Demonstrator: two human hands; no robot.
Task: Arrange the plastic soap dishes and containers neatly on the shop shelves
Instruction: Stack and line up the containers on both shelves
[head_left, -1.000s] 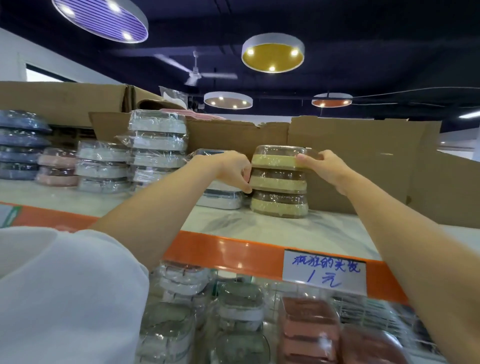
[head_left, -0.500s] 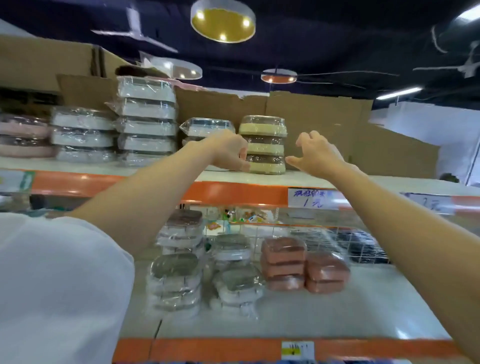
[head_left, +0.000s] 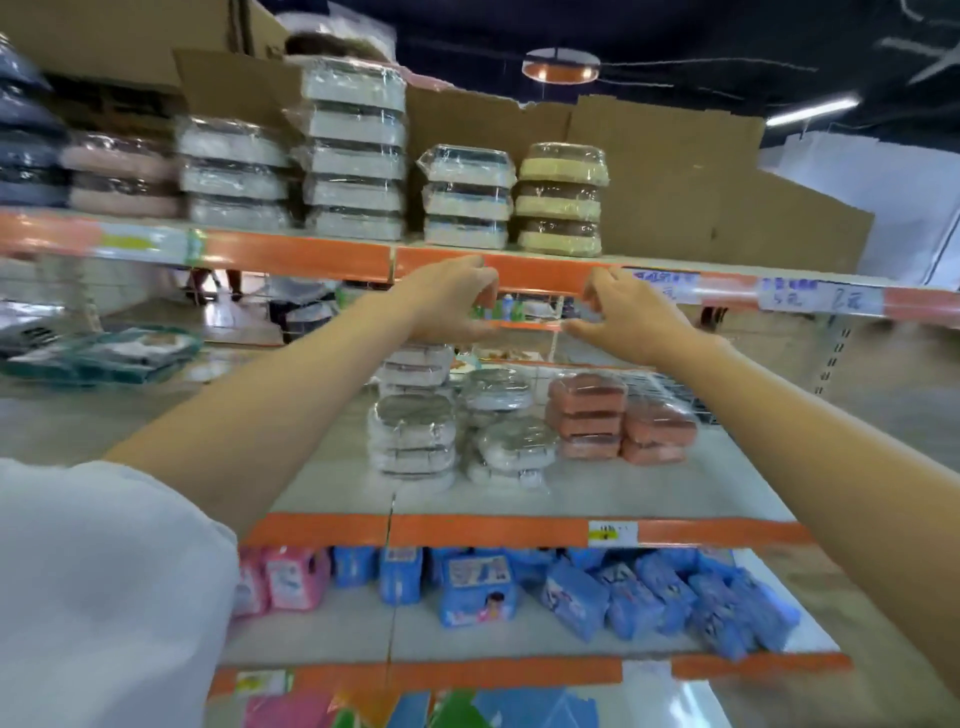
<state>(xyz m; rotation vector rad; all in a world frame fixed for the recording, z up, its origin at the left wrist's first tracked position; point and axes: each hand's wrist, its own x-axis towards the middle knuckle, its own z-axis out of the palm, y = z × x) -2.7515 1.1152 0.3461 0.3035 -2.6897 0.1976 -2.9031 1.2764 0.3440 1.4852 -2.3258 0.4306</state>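
Fingers on both your hands are loosely curled and holding nothing right now. Your left hand (head_left: 453, 301) and right hand (head_left: 631, 317) hang in the air side by side with a small gap between them, in front of the orange edge of the top shelf (head_left: 545, 273), thumbs pointing in toward each other.

Up on that top shelf, the yellow stack (head_left: 561, 200) of 3 wrapped soap dishes sits upright right beside a white stack (head_left: 466, 197) of 3, close enough that they look like they touch. Left of those there's a taller white stack (head_left: 356, 156), then a shorter white stack (head_left: 234, 171), then a pink stack (head_left: 122, 174) and some blue ones (head_left: 26, 150) at the far left, which is pretty blurry. Cardboard (head_left: 675, 171) stands behind the whole row.

On the middle shelf (head_left: 623, 493) below your hands you've got grey-lidded white dishes (head_left: 413, 434) stacked at the left, a looser pile of round white ones (head_left: 506, 431) leaning next to them, and 2 stacks of reddish-pink dishes (head_left: 618, 421) to the right, all in clear wrap.

Bottom shelf has blue packs (head_left: 649, 597) and a couple of pink packs (head_left: 283, 577). Your white sleeve (head_left: 104, 587) fills the lower left corner.
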